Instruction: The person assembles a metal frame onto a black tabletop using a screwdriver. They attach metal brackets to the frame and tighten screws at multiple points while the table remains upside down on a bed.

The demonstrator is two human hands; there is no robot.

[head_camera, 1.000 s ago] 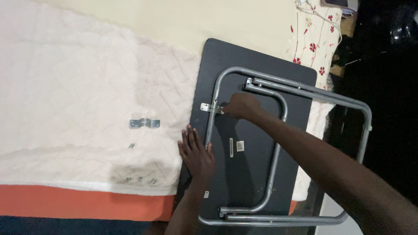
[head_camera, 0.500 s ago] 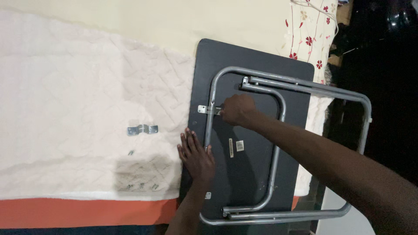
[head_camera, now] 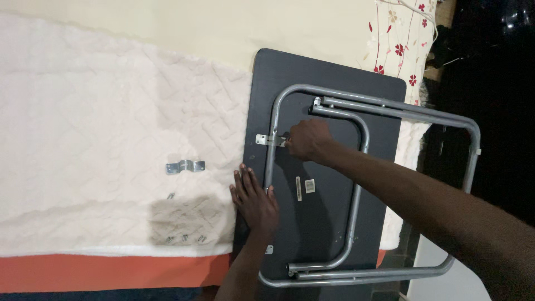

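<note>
The light was warm, moderate and uneven: the white quilt [head_camera: 111, 128] at nine o'clock was bright, nearly washed out, while the three o'clock edge sank into near black. A soft shadow lay on the quilt toward seven o'clock. Focus was fair, fine detail slightly soft, without obvious glare.

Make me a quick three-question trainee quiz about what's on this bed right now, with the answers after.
1. True or false: the left hand lies flat at the edge of the dark board.
2. What does the right hand touch? A) the loose metal bracket on the white blanket B) the bracket on the grey tube frame C) the floral cloth
3. Where do the small screws lie?

Key
1. True.
2. B.
3. On the white blanket, near its lower edge, left of the board.
</note>
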